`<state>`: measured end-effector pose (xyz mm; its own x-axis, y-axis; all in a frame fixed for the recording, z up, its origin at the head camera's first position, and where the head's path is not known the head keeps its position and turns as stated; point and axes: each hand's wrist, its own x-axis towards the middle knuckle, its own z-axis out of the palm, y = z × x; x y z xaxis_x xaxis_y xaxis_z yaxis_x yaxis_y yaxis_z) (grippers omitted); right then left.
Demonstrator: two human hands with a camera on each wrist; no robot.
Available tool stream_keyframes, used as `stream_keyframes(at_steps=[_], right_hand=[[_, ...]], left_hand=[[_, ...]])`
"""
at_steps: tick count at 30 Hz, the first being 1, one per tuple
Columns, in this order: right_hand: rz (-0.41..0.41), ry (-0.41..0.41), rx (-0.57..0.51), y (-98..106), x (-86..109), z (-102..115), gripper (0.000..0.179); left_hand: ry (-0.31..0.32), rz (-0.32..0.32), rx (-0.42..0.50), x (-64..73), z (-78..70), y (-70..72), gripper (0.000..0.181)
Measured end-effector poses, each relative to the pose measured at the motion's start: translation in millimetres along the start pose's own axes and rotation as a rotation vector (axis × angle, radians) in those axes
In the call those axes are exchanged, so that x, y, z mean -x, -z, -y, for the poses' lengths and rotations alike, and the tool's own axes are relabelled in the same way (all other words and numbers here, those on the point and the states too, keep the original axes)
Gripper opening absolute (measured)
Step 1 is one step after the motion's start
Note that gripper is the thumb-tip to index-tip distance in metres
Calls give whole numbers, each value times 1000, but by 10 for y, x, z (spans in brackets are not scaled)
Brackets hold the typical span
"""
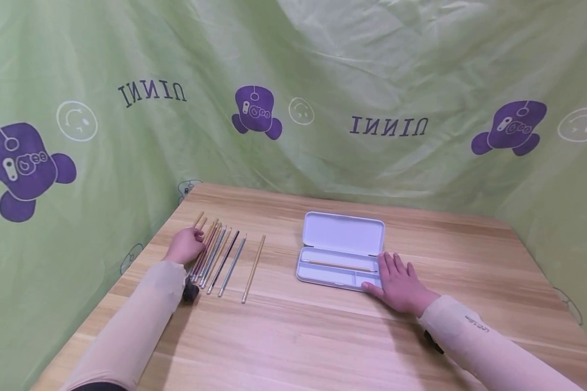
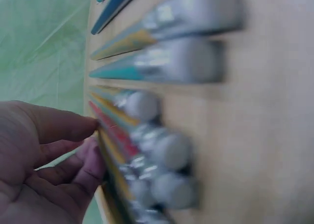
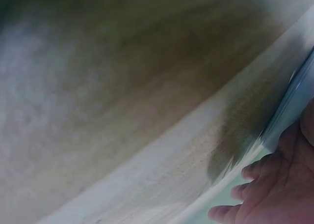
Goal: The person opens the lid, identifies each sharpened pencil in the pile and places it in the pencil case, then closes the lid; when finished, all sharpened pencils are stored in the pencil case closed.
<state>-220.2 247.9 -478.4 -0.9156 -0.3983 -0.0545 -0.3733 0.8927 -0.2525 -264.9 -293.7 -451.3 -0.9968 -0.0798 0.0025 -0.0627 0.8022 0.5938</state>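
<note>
Steadying, it seems, the open pencil case [image 1: 343,234] on the tabletop [image 1: 293,336], the right hand [image 1: 398,283] rests spread at its right end; one pencil [image 1: 339,266] lies lengthwise inside. Farther, the left hand [image 1: 183,245] pinches another pencil [image 2: 111,158] — its neighbours [image 1: 233,265] loosely fanned, probably easing the grip — before green cloth [image 1: 313,163].

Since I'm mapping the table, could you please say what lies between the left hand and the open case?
The head view shows several pencils beside the left hand, then a separate yellowish pencil, then bare tabletop up to the open case.
</note>
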Motion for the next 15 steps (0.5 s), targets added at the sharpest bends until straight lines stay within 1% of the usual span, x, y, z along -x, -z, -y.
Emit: stream_keyframes(at_steps=[4, 6, 8, 11, 15], right_hand=[[9, -9, -8, 13, 23, 6, 105], [13, -11, -14, 21, 31, 14, 105], [16, -12, -21, 33, 34, 27, 106], [16, -11, -26, 48, 36, 44, 107], [19, -16, -22, 62, 42, 54, 107]], left_hand=[[28, 63, -34, -60, -46, 20, 46], [45, 85, -33, -73, -67, 33, 43], [47, 91, -34, -74, -73, 43, 39], [48, 84, -9, -64, -59, 58, 34], [49, 71, 25, -55, -44, 89, 39]])
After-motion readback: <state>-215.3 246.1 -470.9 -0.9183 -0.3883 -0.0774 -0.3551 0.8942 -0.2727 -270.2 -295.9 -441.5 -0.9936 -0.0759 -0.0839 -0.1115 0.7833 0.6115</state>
